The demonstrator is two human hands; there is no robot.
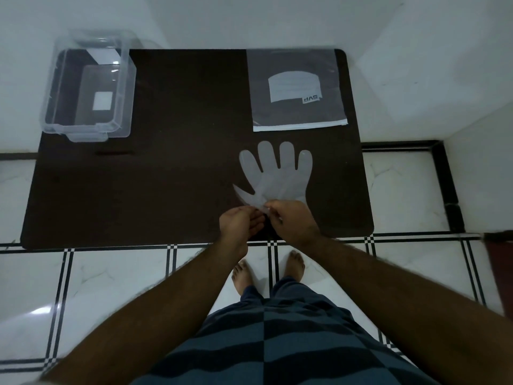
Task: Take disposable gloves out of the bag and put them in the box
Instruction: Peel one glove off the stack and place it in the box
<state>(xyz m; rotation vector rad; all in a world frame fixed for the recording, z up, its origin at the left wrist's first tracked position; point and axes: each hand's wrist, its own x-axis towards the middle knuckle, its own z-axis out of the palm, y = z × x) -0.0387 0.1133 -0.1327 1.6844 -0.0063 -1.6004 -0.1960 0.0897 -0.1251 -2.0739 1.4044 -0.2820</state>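
Note:
Translucent disposable gloves (273, 176) lie flat on the dark mat (166, 176), fingers pointing away from me, with a second layer showing beneath the top one. My left hand (241, 222) and my right hand (294, 218) meet at the cuff end, both pinching the thin plastic there. The clear zip bag (298, 90) with a white label lies flat at the far right of the mat, beyond the gloves. The clear plastic box (88, 87) stands open at the mat's far left corner, with nothing but a white sticker visible in it.
The mat lies on a low surface edged by white walls and a tiled floor (111, 279) with black lines. My bare feet (266, 270) stand just in front of the mat's near edge. A dark red object (499, 262) shows at the right edge.

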